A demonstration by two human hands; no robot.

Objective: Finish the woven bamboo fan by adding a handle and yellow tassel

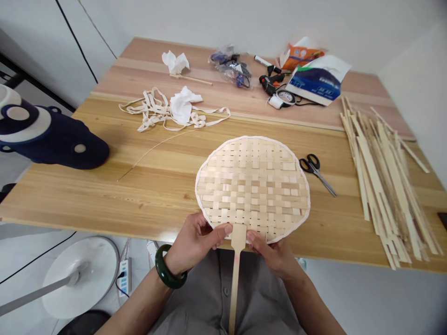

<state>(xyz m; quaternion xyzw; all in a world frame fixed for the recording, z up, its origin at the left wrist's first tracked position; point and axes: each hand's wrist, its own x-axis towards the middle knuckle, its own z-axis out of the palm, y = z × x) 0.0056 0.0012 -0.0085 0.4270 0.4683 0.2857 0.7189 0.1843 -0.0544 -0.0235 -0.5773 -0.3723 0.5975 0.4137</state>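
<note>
In the head view, a woven bamboo hand fan [253, 186] is held over the near edge of the wooden table [157, 197], its handle [238, 238] pointing toward the lap. The left hand [197, 242] and right hand [274, 253] pinch the lower rim on either side of the handle, thumbs on top, other fingers partly hidden beneath. White binding [197, 188] edges the weave. The step in hand looks like steadying or checking the rim by the handle; any next move there calls for an even grip, keeping binding and handle aligned. Scissors [317, 173] lie just right of the fan; cloth tape [151, 111] lies beyond, leftward.
</note>
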